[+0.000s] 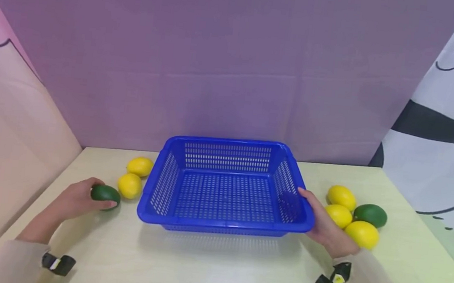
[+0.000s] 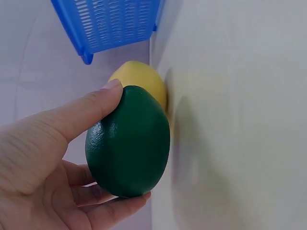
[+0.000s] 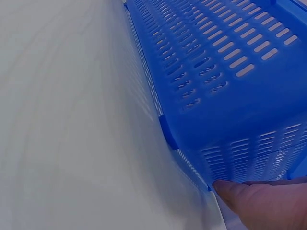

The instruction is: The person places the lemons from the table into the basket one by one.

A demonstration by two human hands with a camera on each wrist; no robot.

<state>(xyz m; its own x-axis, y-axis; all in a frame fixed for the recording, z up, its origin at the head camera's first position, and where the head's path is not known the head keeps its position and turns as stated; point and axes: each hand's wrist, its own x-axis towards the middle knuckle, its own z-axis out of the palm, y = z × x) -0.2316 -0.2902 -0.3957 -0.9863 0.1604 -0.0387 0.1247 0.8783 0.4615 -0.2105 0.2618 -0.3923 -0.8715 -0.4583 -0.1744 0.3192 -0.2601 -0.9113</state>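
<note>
On the left side of the table, my left hand [image 1: 74,198] holds a dark green oval fruit [image 1: 104,194] between thumb and fingers. The left wrist view shows that smooth fruit [image 2: 129,143] up close, its thumb side near a yellow lemon [image 2: 144,81] behind it. My right hand [image 1: 322,226] grips the right rim of a blue plastic basket [image 1: 222,224], which has slotted walls and nothing inside. In the right wrist view, the thumb [image 3: 264,201] lies by the basket's outer side [image 3: 201,120]; the other fingers are mostly hidden.
Two lemons, one farther back [image 1: 140,166] and one nearer [image 1: 129,186], lie between the left hand and the basket. Right of the right hand, several lemons [image 1: 361,234] cluster round another dark green fruit [image 1: 370,215]. A purple cloth [image 1: 234,68] hangs behind the table [image 1: 213,274].
</note>
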